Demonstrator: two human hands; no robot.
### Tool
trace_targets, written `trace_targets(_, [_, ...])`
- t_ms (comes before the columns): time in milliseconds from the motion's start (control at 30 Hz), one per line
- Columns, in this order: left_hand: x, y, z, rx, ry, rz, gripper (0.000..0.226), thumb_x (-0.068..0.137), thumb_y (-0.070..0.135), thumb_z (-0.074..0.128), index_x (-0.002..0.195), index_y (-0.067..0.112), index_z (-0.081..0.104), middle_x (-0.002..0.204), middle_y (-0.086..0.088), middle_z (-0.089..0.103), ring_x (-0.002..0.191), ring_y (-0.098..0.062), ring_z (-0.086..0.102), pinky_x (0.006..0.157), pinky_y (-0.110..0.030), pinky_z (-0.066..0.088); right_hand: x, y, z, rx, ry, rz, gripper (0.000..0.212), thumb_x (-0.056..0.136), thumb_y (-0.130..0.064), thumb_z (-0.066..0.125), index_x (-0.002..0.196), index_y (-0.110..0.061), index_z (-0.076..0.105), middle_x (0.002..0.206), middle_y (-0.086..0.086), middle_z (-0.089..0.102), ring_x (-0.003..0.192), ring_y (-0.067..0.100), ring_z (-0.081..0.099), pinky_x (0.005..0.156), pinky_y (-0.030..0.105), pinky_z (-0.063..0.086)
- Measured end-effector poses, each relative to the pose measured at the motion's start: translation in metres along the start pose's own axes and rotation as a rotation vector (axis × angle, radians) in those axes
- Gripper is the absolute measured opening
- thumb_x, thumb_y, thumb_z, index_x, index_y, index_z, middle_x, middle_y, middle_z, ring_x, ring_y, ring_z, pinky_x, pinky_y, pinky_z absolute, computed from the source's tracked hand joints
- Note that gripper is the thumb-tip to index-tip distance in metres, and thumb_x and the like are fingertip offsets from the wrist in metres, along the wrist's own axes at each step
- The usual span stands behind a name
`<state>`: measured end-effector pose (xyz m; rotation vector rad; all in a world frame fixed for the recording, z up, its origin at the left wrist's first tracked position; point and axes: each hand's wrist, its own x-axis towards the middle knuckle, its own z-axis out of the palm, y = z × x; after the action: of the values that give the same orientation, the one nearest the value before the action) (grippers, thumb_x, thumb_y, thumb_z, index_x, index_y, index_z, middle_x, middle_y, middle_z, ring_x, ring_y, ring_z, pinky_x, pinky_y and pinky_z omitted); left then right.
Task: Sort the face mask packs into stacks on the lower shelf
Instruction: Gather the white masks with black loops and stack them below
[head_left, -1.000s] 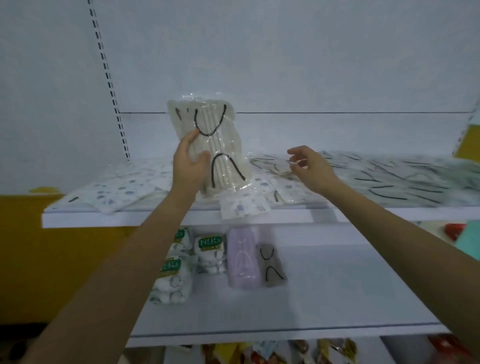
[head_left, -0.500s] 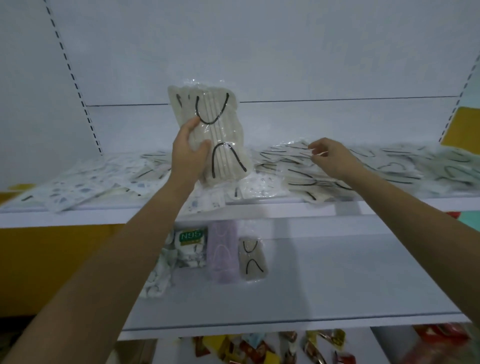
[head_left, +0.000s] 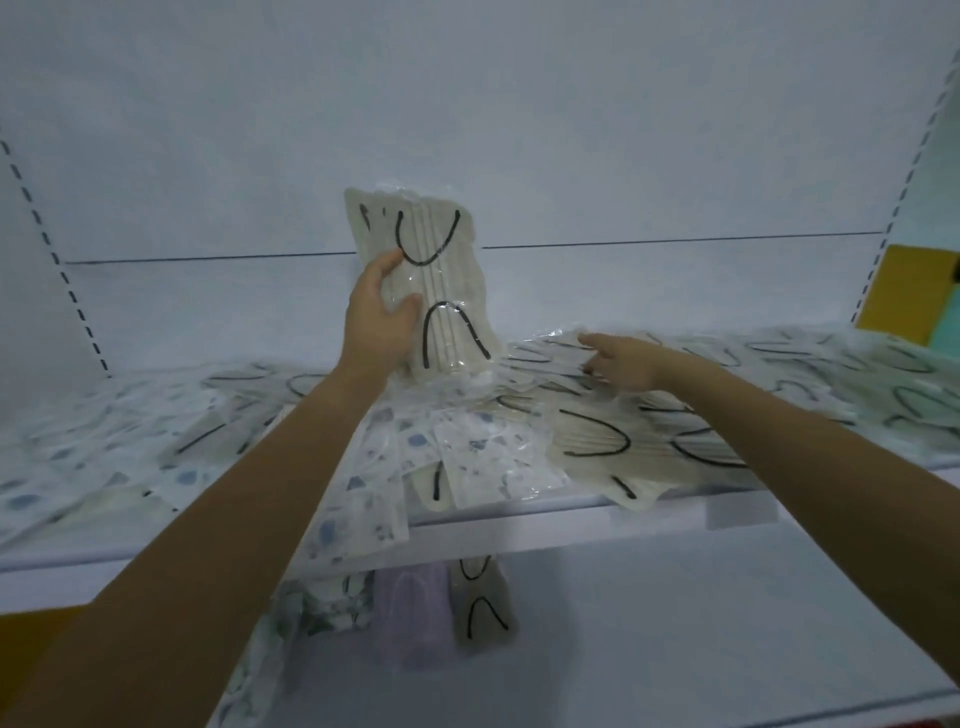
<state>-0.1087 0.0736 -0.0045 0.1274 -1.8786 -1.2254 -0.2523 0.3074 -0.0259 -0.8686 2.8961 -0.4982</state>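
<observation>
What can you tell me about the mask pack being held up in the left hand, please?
The mask pack is a clear, crinkled plastic sleeve holding cream pleated masks with black ear loops, two of which curve across its front. The left hand grips its left edge and holds it upright, slightly tilted, just above the loose packs on the upper shelf. Whether its lower edge touches them cannot be told.

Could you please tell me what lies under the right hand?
Overlapping cream mask packs with black loops lie under the right hand; the shelf surface beneath them is hidden.
</observation>
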Motion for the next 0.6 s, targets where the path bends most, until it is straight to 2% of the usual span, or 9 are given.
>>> trace_targets(67, [0.009,-0.002,0.01,0.021,-0.014,0.003,0.047,0.09,0.002,0.053,0.135,0.01,0.044,0.137,-0.004,0.047,0.127,-0.016,0.044,0.11,-0.031,0.034,0.001,0.004,-0.007,0.037,0.052,-0.026,0.045,0.098,-0.019,0.04,0.142,-0.017,0.035,0.133,0.01,0.053,0.124,0.025,0.045,0.097,0.028,0.033])
trace_targets(133, [0.016,-0.002,0.022,0.031,-0.015,-0.005,0.047,0.09,0.002,0.053,0.136,0.011,0.044,0.138,-0.004,0.047,0.128,-0.016,0.043,0.11,-0.029,0.034,0.003,0.008,-0.014,0.065,0.111,-0.069,0.04,0.096,-0.019,0.046,0.136,-0.016,0.043,0.124,0.009,0.058,0.117,0.024,0.049,0.089,0.024,0.033])
trace_targets(200, [0.019,-0.003,0.035,0.027,-0.01,-0.017,0.047,0.09,0.002,0.053,0.136,0.011,0.043,0.138,-0.004,0.046,0.128,-0.017,0.043,0.11,-0.03,0.034,0.007,0.012,-0.018,0.088,0.106,-0.092,0.046,0.094,-0.024,0.054,0.137,-0.014,0.042,0.128,0.009,0.055,0.121,0.024,0.049,0.093,0.025,0.033])
trace_targets(300, [0.016,-0.006,0.052,0.017,-0.004,-0.032,0.048,0.089,0.001,0.052,0.135,0.011,0.043,0.137,-0.005,0.047,0.127,-0.017,0.044,0.109,-0.031,0.035,0.017,0.016,-0.016,0.089,-0.043,-0.067,0.066,0.089,-0.033,0.061,0.144,-0.014,0.03,0.145,0.01,0.04,0.132,0.023,0.039,0.105,0.029,0.03])
trace_targets(367, [0.012,-0.01,0.061,0.014,0.018,-0.06,0.048,0.088,0.002,0.052,0.135,0.012,0.045,0.136,-0.005,0.047,0.126,-0.017,0.045,0.108,-0.03,0.035,0.023,0.016,-0.015,0.056,-0.137,-0.035,0.076,0.086,-0.036,0.065,0.146,-0.016,0.025,0.148,0.008,0.035,0.134,0.022,0.037,0.106,0.029,0.028])
trace_targets(467, [0.008,-0.022,0.068,0.026,0.068,-0.084,0.049,0.087,0.002,0.053,0.134,0.013,0.045,0.136,-0.003,0.048,0.124,-0.017,0.045,0.107,-0.029,0.036,0.03,0.018,-0.019,0.048,-0.16,-0.032,0.081,0.08,-0.033,0.072,0.146,-0.018,0.026,0.146,0.009,0.037,0.131,0.024,0.04,0.106,0.031,0.031])
trace_targets(533, [0.008,-0.028,0.069,0.039,0.102,-0.103,0.049,0.088,0.003,0.053,0.135,0.013,0.045,0.134,-0.002,0.048,0.122,-0.015,0.046,0.104,-0.025,0.037,0.033,0.021,-0.02,0.116,-0.114,-0.071,0.076,0.081,-0.024,0.071,0.145,-0.02,0.029,0.142,0.011,0.04,0.123,0.024,0.045,0.098,0.026,0.034])
trace_targets(600, [0.01,-0.03,0.068,0.049,0.155,-0.101,0.05,0.087,0.003,0.053,0.135,0.013,0.045,0.132,0.001,0.048,0.119,-0.011,0.045,0.102,-0.023,0.037,0.037,0.024,-0.017,0.222,0.021,-0.122,0.06,0.086,-0.013,0.063,0.14,-0.021,0.038,0.134,0.012,0.046,0.106,0.02,0.048,0.086,0.024,0.036])
